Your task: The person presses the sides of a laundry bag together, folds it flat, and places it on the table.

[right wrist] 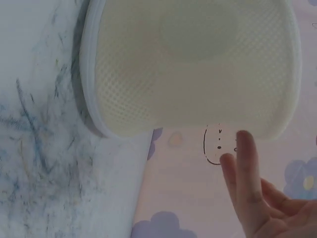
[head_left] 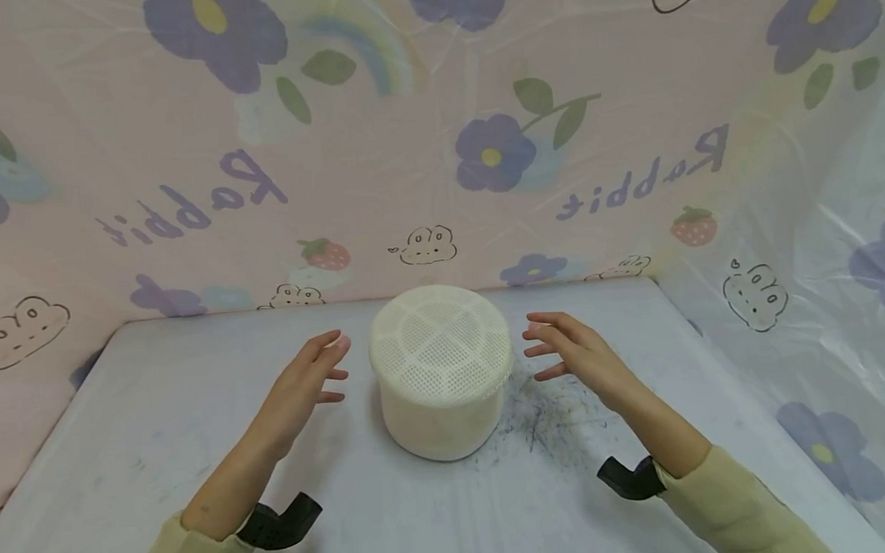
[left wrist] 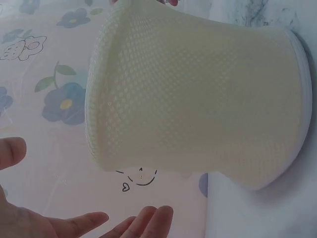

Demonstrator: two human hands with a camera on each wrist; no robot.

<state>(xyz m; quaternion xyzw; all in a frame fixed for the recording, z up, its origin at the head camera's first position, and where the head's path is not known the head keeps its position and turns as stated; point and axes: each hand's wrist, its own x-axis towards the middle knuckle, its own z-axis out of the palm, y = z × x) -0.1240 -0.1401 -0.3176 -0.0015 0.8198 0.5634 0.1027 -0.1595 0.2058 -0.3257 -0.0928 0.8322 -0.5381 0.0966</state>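
Note:
In the middle of the table stands a cream, round, basket-like container [head_left: 444, 422] with a flat perforated top marked by spokes. Its sides are finely meshed, and a smooth pale rim runs round its foot in the left wrist view. My left hand [head_left: 306, 388] hovers to its left, fingers extended and holding nothing. Across from it, my right hand [head_left: 578, 357] is held to the container's right, its fingers spread and a small gap away. From the right wrist view, a smooth oval panel shows on the container's side, with the fingers [right wrist: 247, 168] near its lower edge.
The white table [head_left: 193, 390] carries dark scuff marks right of the container. A patterned curtain [head_left: 376, 163] with flowers and rabbits rises behind the table and along both sides. Black curved mounts [head_left: 278, 523] sit at both wrists, by the sleeves.

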